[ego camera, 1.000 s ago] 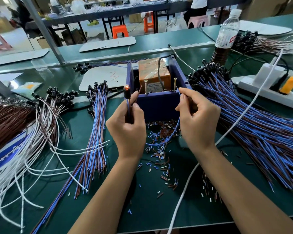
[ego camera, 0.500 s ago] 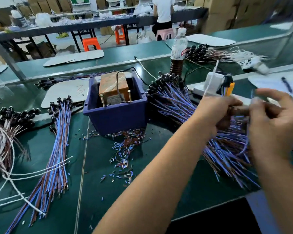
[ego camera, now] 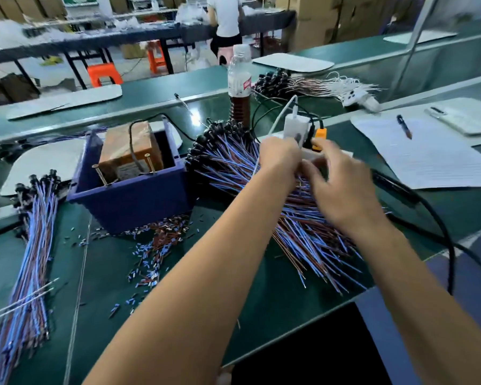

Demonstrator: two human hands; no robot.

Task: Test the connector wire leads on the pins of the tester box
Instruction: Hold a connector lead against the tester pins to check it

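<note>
**Bench surface: items observed**

Green bench (ego camera: 261, 315) carries: blue tester box (ego camera: 139, 201) left of the hands; wire pile (ego camera: 311, 232) beneath them; cut insulation scraps (ego camera: 150, 254); second wire bundle (ego camera: 31, 259) far left; paper sheet (ego camera: 428, 159) to their right.

Green bench (ego camera: 261, 307) strewn at 7 o'clock with cut bits of wire insulation (ego camera: 150, 262). At 12 o'clock stands a plastic bottle (ego camera: 239, 87) of dark liquid, upright, with a white power strip (ego camera: 297, 129) carrying an orange plug (ego camera: 318, 138) just beside it. At 2 o'clock a pen (ego camera: 403, 130) lies on printed paper sheets (ego camera: 428, 159); orange stools (ego camera: 104, 74) stand beyond the bench at 11 o'clock.
</note>
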